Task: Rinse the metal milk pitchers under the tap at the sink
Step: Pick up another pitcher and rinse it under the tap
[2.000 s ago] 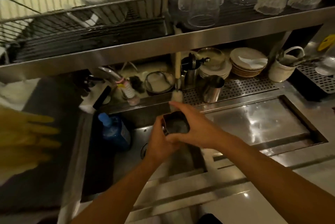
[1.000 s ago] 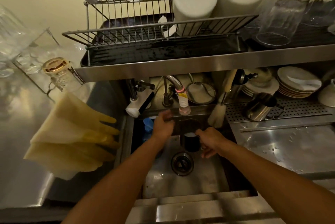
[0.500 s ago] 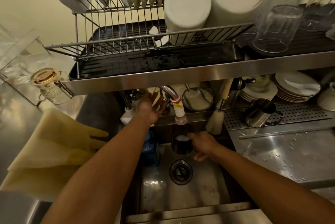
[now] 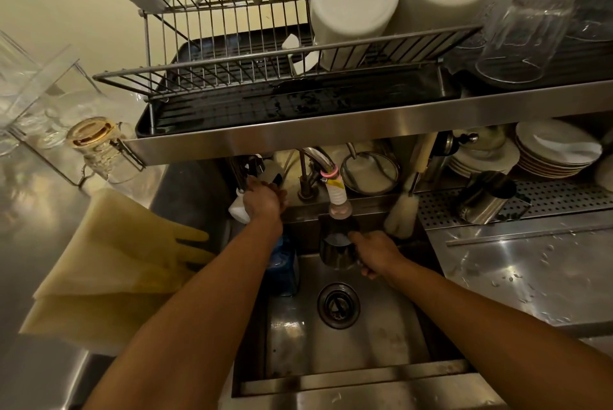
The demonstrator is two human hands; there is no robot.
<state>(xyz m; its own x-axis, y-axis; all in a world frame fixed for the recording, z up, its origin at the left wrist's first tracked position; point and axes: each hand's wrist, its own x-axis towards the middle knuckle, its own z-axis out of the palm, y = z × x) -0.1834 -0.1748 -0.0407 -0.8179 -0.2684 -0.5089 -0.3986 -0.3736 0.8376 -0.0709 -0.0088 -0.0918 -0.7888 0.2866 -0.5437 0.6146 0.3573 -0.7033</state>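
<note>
Right hand (image 4: 378,253) has a grip on one pitcher (image 4: 336,249) right under the tap nozzle (image 4: 339,202) over the sink (image 4: 331,379), left hand (image 4: 263,200) is wrapped around the tap handle. Looks like rinsing's just starting, and another pitcher (image 4: 486,199) on the drain rack is likely still to do.

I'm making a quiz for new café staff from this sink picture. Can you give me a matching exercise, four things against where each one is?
Things:
1. pitcher
2. rubber gloves
3. drain
4. stacked plates

Places:
A. draped over the counter left of the sink
B. under the shelf, far right
C. under the tap, held by the right hand
D. in the sink floor

Pairs: 1-C, 2-A, 3-D, 4-B
</note>
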